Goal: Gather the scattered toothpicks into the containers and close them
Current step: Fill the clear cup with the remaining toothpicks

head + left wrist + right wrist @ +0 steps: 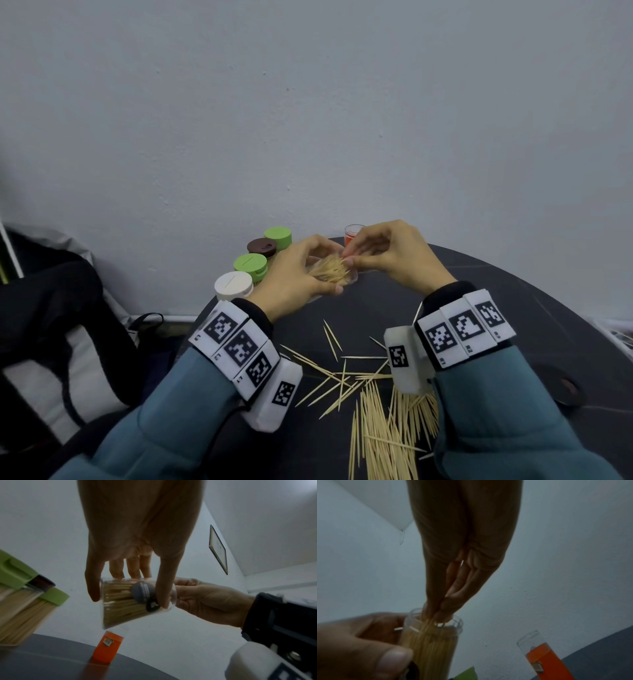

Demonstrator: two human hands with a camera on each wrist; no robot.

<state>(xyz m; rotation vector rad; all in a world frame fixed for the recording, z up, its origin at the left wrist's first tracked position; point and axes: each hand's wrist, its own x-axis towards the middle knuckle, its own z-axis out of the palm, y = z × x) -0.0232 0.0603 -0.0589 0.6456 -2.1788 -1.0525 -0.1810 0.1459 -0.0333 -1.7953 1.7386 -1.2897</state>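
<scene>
My left hand (298, 274) grips a clear toothpick container (334, 272), lifted and tilted above the table. It is nearly full of toothpicks and has no lid. In the left wrist view my left fingers (163, 588) wrap the container (123, 604). My right hand (373, 257) pinches a few toothpicks at its open mouth. In the right wrist view the right fingertips (440, 614) reach into the container (429, 649). Many loose toothpicks (380, 418) lie scattered on the dark table (513, 291) between my wrists.
An open clear container with an orange label (352, 234) stands behind my hands. Several closed containers stand at the left rear: two green lids (278, 237) (250, 265), a brown lid (262, 247), a white lid (234, 286). A dark bag (51, 325) sits left of the table.
</scene>
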